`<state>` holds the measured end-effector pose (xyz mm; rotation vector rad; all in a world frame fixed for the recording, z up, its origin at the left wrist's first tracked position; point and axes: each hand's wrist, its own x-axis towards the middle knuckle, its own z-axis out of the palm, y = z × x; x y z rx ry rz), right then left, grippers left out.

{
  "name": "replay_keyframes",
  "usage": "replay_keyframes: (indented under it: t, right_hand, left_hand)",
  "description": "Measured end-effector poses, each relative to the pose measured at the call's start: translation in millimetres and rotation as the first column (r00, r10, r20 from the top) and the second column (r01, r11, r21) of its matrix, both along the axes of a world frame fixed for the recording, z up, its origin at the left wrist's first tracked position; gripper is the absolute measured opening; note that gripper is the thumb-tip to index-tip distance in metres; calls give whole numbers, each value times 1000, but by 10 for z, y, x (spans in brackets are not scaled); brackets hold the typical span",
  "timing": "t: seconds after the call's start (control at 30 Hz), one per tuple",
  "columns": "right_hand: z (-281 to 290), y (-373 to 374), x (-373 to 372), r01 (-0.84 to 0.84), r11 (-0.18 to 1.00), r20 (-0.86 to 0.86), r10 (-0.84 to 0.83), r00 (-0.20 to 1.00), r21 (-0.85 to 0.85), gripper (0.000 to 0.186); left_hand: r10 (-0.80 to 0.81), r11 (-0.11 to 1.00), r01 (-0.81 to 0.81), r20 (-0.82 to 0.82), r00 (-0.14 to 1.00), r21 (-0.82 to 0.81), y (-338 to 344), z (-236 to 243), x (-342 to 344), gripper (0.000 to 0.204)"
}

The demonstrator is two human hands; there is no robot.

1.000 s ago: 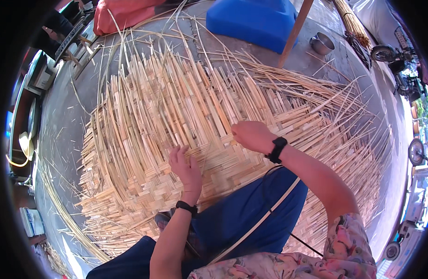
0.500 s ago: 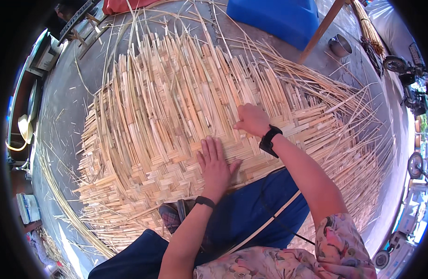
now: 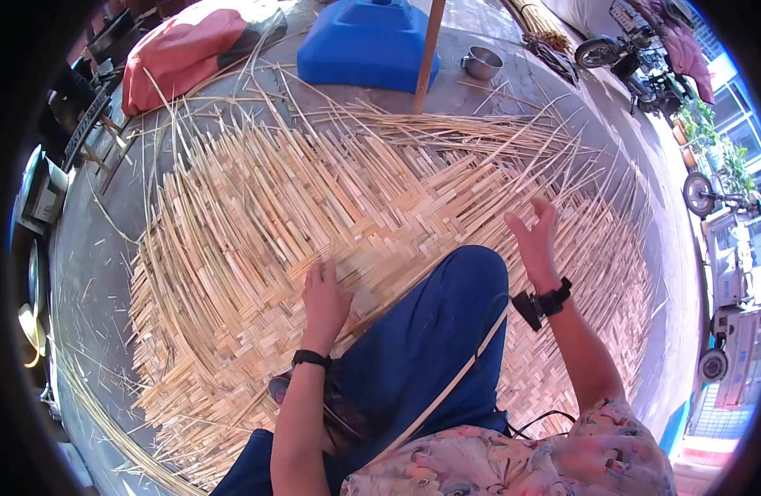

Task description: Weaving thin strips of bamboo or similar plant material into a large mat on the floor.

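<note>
A large bamboo mat [image 3: 397, 236] lies on the floor, with a close zigzag weave and many loose splits standing out along its far edge. My left hand [image 3: 324, 302] rests on the weave just left of my raised knee, fingers lightly bent and nothing visible in them. Over the right part of the mat, my right hand [image 3: 536, 240] is lifted with thumb and fingers apart, holding nothing. A long pale bamboo strip [image 3: 451, 388] slants across my trouser leg below it.
Beyond the mat stand a blue plastic base [image 3: 364, 50] with a wooden pole [image 3: 428, 62] before it, a metal pot [image 3: 482, 62] and a red cloth-covered heap [image 3: 178, 54]. Loose splits [image 3: 471, 126] are strewn behind the weave. Motorbikes [image 3: 624, 54] stand at the far right.
My right hand has left the woven strips and swung right, its fingers spreading. My left hand has shifted slightly left, from flat to lightly bent. The view has turned, and my knee shows higher.
</note>
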<state>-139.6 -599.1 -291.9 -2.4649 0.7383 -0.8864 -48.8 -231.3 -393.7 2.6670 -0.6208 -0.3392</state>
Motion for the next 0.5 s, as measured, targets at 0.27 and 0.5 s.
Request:
replay_keyframes:
  t: [0.27,0.5]
  right_hand:
    - [519,-117,-464,-633,154,647,-294,704,759,24]
    - [1947,363,-379,-864,155,877,-132,463,479,24]
  left_hand:
    - [-414,701,302,-25,910,-646,-682,1484,-1250,16]
    - [-417,787,315,-80,906,-530,-570,1616,-1841,19]
